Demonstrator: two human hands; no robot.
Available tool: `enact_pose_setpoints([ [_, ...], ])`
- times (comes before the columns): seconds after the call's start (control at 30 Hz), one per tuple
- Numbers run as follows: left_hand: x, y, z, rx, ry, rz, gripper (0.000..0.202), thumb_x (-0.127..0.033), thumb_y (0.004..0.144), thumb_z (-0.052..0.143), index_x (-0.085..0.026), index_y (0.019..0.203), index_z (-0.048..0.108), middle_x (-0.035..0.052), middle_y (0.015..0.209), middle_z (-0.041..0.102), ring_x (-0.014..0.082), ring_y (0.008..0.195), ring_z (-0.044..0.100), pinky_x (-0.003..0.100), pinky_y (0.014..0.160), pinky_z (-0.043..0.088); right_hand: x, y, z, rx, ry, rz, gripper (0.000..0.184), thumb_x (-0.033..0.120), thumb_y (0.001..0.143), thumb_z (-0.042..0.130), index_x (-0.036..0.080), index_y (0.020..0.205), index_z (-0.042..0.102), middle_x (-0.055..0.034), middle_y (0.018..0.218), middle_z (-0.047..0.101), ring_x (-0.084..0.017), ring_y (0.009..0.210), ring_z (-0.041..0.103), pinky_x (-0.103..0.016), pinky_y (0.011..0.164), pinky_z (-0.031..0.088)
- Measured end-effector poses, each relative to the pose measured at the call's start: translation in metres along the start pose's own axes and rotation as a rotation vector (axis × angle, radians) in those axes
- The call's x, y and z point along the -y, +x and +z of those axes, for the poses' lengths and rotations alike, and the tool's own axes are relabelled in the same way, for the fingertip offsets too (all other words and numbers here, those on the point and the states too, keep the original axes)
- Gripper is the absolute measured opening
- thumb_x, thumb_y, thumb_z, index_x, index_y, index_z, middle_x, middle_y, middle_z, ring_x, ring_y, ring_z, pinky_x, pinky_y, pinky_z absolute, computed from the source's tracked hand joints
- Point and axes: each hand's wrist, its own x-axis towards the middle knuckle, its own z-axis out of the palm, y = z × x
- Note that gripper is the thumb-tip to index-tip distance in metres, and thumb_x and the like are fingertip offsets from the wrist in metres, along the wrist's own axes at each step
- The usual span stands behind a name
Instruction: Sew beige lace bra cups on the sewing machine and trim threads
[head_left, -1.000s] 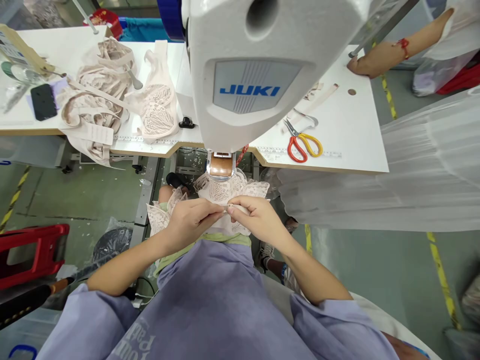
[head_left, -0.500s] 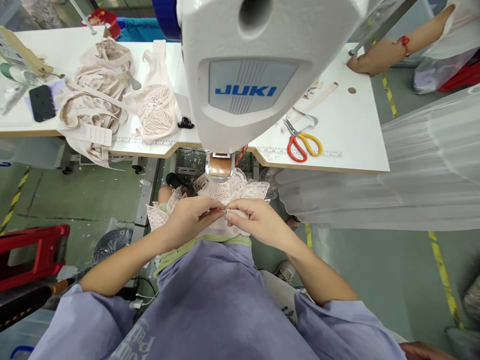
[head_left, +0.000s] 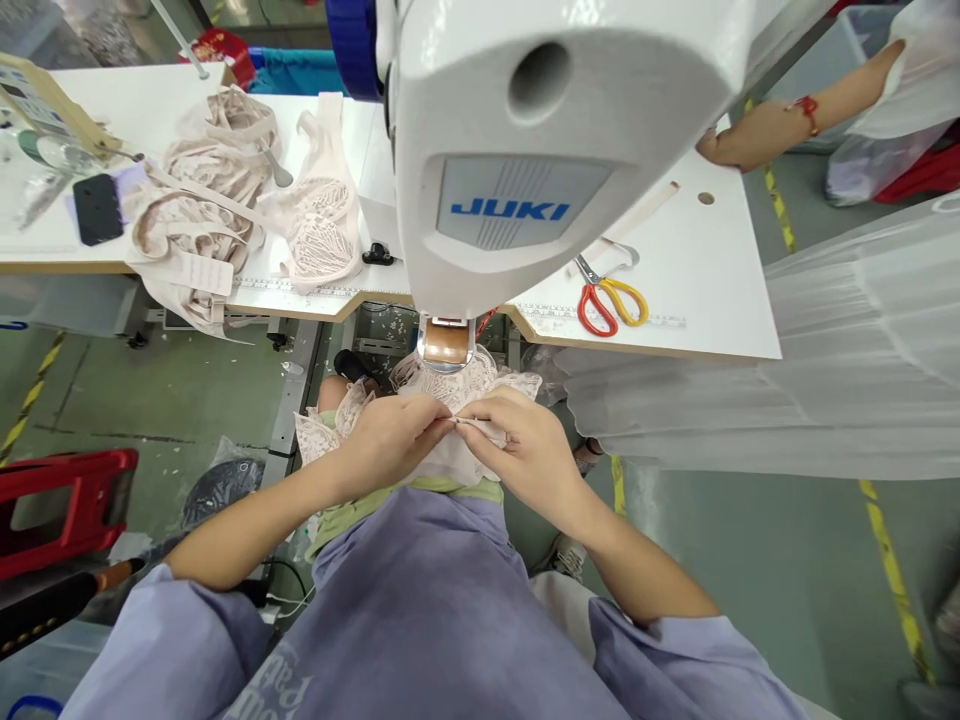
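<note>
My left hand pinches the lace piece, fingers closed | my right hand grips its edge, fingertips meeting | lace sits in my lap just below the sewing machine

Needle area behind the sewing machine head; co-worker's arm cut off.

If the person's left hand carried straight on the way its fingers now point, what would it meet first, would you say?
The left hand points rightward, so it would most likely meet the right hand first; both pinch the lace piece fingertip to fingertip, though depth is unclear.
</note>
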Motion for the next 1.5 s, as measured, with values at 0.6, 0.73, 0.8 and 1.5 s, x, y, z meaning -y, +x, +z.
enact_pose_setpoints([
  [0.6, 0.048, 0.023, -0.010, -0.348, 0.329, 0.204, 0.020, -0.024, 0.100, 0.052, -0.024, 0.113, 0.068, -0.0021, 0.068, 0.066, 0.0115, 0.060, 0.058, 0.024, 0.055, 0.039, 0.016, 0.085, -0.033, 0.206, -0.207, 0.127, 0.022, 0.023, 0.091, 0.049, 0.018, 0.080, 0.068, -0.0006, 0.072, 0.061, -0.013, 0.066, 0.048, -0.028, 0.064, 0.028],
  [0.73, 0.071, 0.029, -0.013, -0.346, 0.492, 0.451, 0.033, -0.013, 0.096, 0.051, -0.024, 0.125, 0.064, 0.0000, 0.075, 0.067, 0.0127, 0.063, 0.057, 0.026, 0.059, 0.043, 0.021, 0.089, -0.032, 0.225, -0.267, 0.137, 0.025, 0.022, 0.092, 0.047, 0.018, 0.078, 0.067, -0.0002, 0.068, 0.057, -0.012, 0.063, 0.045, -0.028, 0.064, 0.026],
  [0.8, 0.075, 0.031, -0.016, -0.305, 0.534, 0.495, 0.037, -0.010, 0.094, 0.052, -0.023, 0.127, 0.064, 0.0000, 0.072, 0.063, 0.0130, 0.061, 0.054, 0.027, 0.057, 0.040, 0.022, 0.089, -0.033, 0.229, -0.283, 0.141, 0.025, 0.022, 0.092, 0.047, 0.018, 0.078, 0.067, -0.0002, 0.067, 0.056, -0.012, 0.063, 0.046, -0.029, 0.063, 0.026],
  [1.5, 0.071, 0.053, -0.052, 0.235, 0.546, 0.368, 0.047, -0.011, 0.094, 0.039, -0.028, 0.131, 0.063, 0.0013, 0.067, 0.054, 0.0155, 0.059, 0.050, 0.031, 0.051, 0.020, -0.023, 0.045, 0.022, -0.356, -0.284, -0.054, 0.024, 0.032, 0.097, 0.054, 0.028, 0.108, 0.074, -0.0064, 0.093, 0.061, -0.021, 0.093, 0.058, -0.036, 0.086, 0.047],
])
